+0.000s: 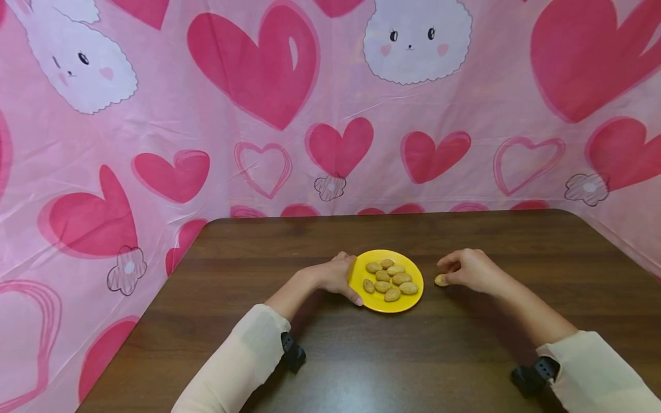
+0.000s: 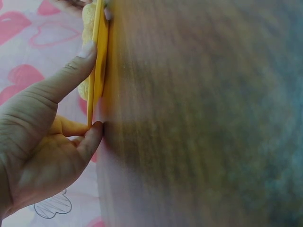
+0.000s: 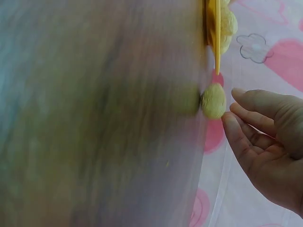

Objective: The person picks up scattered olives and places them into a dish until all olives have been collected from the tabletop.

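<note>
A round yellow plate (image 1: 413, 269) lies on the brown table with several tan, wrinkled oval pieces (image 1: 383, 276) on it, like nuts in their shells. My left hand (image 1: 333, 276) holds the plate's left edge. In the left wrist view, the thumb (image 2: 78, 66) lies over the rim and the other fingertips meet the edge lower down. One more nut-like piece (image 3: 214, 101) rests on the table to the right of the plate. Around it, my right hand (image 1: 475, 271) has its thumb and fingers spread, close at its side; a small gap shows beside the thumb.
The wooden table (image 1: 372, 355) runs back to a pink cloth (image 1: 335, 97) printed with hearts and white animal faces. A dark wrist camera (image 1: 293, 351) sits on the left wrist and another camera (image 1: 534, 376) on the right, by cream sleeves.
</note>
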Demonstrator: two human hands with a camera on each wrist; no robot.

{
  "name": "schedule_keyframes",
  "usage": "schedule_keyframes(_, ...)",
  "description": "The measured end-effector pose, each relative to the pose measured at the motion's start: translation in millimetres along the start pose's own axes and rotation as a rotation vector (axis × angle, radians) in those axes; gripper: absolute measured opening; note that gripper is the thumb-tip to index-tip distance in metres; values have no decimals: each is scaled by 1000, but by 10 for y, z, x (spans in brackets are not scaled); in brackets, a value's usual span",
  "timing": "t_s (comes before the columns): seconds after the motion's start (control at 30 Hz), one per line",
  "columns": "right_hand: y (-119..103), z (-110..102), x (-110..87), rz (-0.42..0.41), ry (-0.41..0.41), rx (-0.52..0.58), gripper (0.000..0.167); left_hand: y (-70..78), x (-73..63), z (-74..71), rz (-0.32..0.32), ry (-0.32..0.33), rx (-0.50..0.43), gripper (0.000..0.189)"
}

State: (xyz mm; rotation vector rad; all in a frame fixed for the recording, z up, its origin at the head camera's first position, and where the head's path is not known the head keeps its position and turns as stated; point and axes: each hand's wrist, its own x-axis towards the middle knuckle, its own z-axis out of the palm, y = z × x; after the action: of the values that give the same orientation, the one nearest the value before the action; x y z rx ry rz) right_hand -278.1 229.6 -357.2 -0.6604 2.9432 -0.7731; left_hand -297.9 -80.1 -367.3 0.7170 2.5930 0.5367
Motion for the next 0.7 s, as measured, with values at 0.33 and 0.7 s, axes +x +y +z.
schedule_keyframes(0.33,58,-10,-10,1,-35,-5,25,-7,11,7,3,8,8,100)
schedule_keyframes(0.7,33,78,106,-23,-26,-12,22,-41,30,20,26,17,2,98)
